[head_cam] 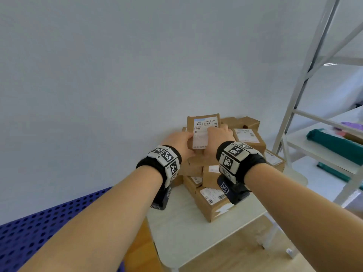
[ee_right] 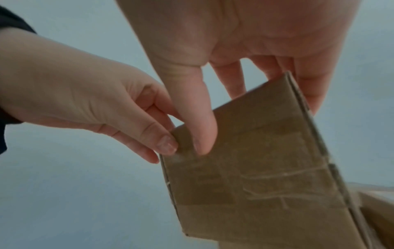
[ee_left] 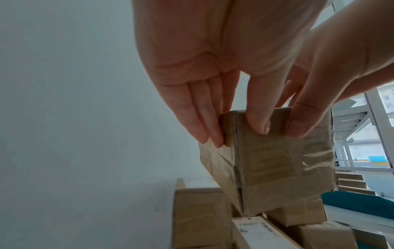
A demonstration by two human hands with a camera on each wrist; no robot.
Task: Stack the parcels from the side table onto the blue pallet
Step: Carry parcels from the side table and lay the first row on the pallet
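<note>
A brown cardboard parcel (head_cam: 203, 119) with a white shipping label stands upright over the pile of parcels (head_cam: 212, 201) on the white side table (head_cam: 192, 238). Both hands hold it. My left hand (head_cam: 181, 142) grips its left edge, thumb on the near face and fingers (ee_left: 211, 134) round the side. My right hand (head_cam: 218, 134) grips the right edge, thumb in front and fingers (ee_right: 313, 101) behind. The parcel (ee_left: 277, 160) (ee_right: 255, 176) shows clear tape on its plain face. Whether its lower end touches the pile I cannot tell. The blue perforated pallet (head_cam: 39, 222) lies low at the left.
A plain pale wall rises directly behind the pile. A white metal shelf rack (head_cam: 300, 91) stands to the right, with a teal item (head_cam: 334, 142) on a shelf. Wooden floor (head_cam: 141, 246) shows between pallet and table. The table's near part is bare.
</note>
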